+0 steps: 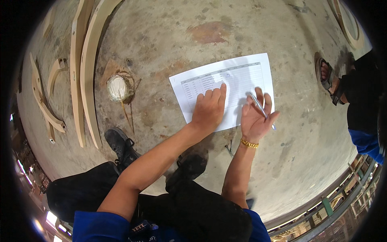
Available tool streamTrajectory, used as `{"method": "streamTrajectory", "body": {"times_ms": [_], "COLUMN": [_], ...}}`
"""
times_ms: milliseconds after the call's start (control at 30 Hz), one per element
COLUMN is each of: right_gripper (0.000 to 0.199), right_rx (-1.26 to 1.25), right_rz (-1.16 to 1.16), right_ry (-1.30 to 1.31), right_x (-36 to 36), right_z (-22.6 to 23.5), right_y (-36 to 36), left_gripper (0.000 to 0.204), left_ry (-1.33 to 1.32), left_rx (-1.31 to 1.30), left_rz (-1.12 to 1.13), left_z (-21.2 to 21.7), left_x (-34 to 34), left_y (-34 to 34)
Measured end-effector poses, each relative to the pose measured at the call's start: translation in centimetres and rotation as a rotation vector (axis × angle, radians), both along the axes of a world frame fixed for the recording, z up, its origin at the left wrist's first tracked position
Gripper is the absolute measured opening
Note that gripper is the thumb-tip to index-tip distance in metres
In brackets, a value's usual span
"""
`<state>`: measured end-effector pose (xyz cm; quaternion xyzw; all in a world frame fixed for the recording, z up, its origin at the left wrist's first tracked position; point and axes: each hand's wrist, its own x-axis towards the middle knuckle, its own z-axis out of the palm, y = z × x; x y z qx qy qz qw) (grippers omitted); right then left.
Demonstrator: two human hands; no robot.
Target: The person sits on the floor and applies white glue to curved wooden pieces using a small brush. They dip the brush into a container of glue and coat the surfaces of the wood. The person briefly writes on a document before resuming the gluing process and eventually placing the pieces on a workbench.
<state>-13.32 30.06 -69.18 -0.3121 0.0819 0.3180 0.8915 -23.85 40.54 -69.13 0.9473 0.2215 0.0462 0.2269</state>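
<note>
A white sheet of paper [246, 109] with a printed table lies on the concrete floor in front of me. A few handwritten marks show in one of its columns. My left hand [209, 109] rests palm down on the sheet, its index finger stretched out to a row of the table and nothing in its grip. At the sheet's right edge, my right hand [256, 119] is turned palm up, with a silver pen [259, 103] held slantwise across its fingers. A gold-coloured bracelet [249, 143] circles that wrist.
Long curved wooden pieces [89, 72] and shorter ones [40, 94] lie at the left. A round container of whitish paste [119, 88] with a stick stands nearby. Another person's sandalled foot [328, 78] is at right, below a curved wooden piece [350, 26]. My shoe [121, 146] is near the paste.
</note>
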Motion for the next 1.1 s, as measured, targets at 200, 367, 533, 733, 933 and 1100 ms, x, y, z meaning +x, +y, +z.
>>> {"method": "streamTrajectory", "body": {"times_ms": [200,367,533,733,933,1100], "right_gripper": [0.014,0.016,0.017,0.015,0.015,0.015], "right_rx": [-0.313,-0.579,-0.713,-0.843,-0.820,-0.849], "right_rz": [0.133,0.188,0.192,0.242,0.230,0.221], "right_ry": [-0.374,-0.620,-0.698,-0.667,-0.770,-0.830], "right_x": [3.2,2.6,2.2,2.4,2.3,2.4], "right_z": [-1.3,-2.0,-2.0,-2.2,-2.6,-2.7], "right_y": [2.6,3.1,3.5,3.4,3.5,3.4], "left_gripper": [0.058,0.059,0.062,0.063,0.063,0.060], "left_ry": [0.097,0.145,0.157,0.119,0.136,0.107], "left_rx": [0.021,0.046,0.021,0.021,0.000,0.011], "left_rz": [-0.050,-0.066,-0.053,-0.059,-0.058,-0.048], "left_z": [0.5,0.6,0.5,0.2,0.2,0.4], "left_x": [1.4,1.3,1.3,1.2,1.3,1.8], "left_y": [-0.5,-0.4,-0.4,-0.4,-0.3,0.0]}}
